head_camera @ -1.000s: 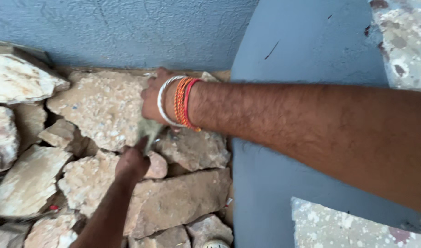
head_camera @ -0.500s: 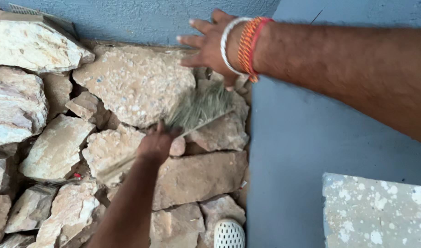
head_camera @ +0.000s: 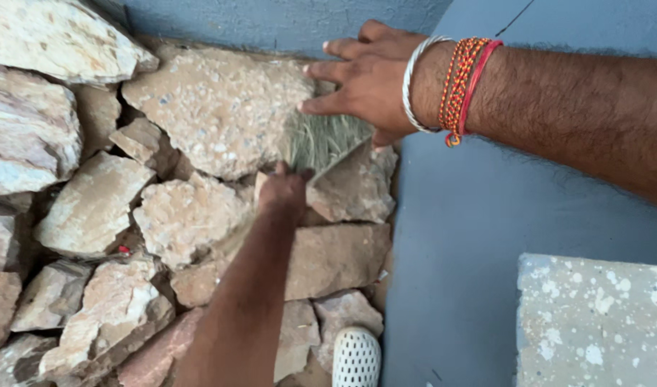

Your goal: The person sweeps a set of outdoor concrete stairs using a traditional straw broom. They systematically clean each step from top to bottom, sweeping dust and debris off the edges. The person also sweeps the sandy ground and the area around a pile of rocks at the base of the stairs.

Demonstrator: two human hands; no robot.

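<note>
Item: small grass hand broom (head_camera: 321,140), bristles fanned on the large pale stone (head_camera: 217,107), just under our right palm and just beyond our left knuckles.

Left hand (head_camera: 284,192): fist closed round the broom's handle end, arm reaching up from below, wrist straight.

Right hand (head_camera: 368,79): open and flat, fingers spread leftward, pressing on stone and bristle tops; it grips nothing. Bangle and red-orange threads (head_camera: 457,89) at the wrist; forearm enters from the right, above the grey floor (head_camera: 472,236).

Handling, in our judgement: we should keep the strokes short, angle the bristles into the joints between stones, and keep the flat hand steady.

Adjacent: speckled slab (head_camera: 593,322), white perforated shoe toe (head_camera: 356,358).
</note>
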